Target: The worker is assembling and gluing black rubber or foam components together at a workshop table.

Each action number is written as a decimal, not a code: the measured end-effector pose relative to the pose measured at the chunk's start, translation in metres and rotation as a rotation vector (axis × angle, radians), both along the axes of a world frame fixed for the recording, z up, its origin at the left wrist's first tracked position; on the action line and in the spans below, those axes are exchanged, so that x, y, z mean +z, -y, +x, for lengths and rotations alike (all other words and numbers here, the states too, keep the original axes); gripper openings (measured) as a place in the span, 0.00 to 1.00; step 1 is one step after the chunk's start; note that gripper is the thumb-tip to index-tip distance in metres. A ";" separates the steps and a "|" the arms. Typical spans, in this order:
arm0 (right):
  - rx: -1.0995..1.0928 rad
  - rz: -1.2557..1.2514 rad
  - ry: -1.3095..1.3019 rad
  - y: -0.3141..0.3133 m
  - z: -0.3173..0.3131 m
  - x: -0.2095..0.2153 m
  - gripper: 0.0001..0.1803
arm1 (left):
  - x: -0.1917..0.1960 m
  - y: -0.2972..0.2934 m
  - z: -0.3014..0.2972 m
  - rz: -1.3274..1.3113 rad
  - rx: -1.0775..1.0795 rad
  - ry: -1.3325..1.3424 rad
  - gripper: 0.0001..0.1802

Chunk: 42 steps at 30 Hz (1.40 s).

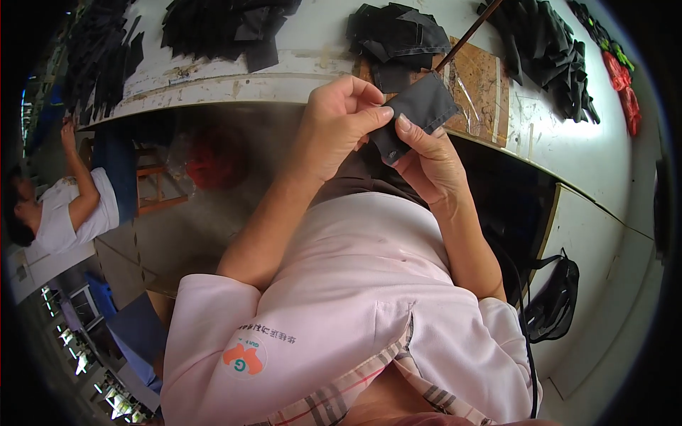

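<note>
A small black fabric piece [425, 101] is stretched between my two hands, just in front of the table's near edge. My left hand [339, 119] pinches its left side between thumb and fingers. From the right, my right hand [435, 157] grips the lower edge, thumb on top and fingers mostly hidden behind. A small round spot shows near the cloth's lower corner. The tip of a thin dark rod [469, 33] slants down to the cloth's upper edge; whether it goes inside cannot be seen.
On the white table [302, 73] lie heaps of black pieces: one ahead [399, 34], one farther right [545, 60], others left. A worn brown board [484, 91] lies under the rod. A black backpack [558, 298] is at right. Another person [79, 202] works at far left.
</note>
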State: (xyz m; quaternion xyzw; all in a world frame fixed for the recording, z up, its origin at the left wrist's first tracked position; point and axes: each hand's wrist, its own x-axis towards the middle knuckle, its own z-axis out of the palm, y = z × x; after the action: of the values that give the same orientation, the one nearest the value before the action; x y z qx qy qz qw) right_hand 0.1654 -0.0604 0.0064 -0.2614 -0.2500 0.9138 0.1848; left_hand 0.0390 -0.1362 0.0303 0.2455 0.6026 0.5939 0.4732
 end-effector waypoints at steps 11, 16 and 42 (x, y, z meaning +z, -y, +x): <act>-0.170 0.092 0.002 -0.008 0.011 -0.014 0.09 | -0.003 0.005 0.014 0.031 0.033 0.276 0.12; -0.221 0.072 0.032 -0.007 0.006 -0.012 0.09 | -0.005 -0.001 0.019 -0.007 0.003 0.208 0.11; -0.044 0.128 0.162 -0.020 0.008 -0.014 0.13 | -0.014 -0.012 0.029 0.019 0.100 -0.294 0.02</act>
State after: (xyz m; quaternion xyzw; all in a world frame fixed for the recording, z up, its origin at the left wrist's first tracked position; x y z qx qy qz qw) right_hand 0.1735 -0.0401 -0.0075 -0.3275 -0.3163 0.8674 0.2006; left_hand 0.0684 -0.1238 0.0164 0.3040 0.6712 0.5800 0.3474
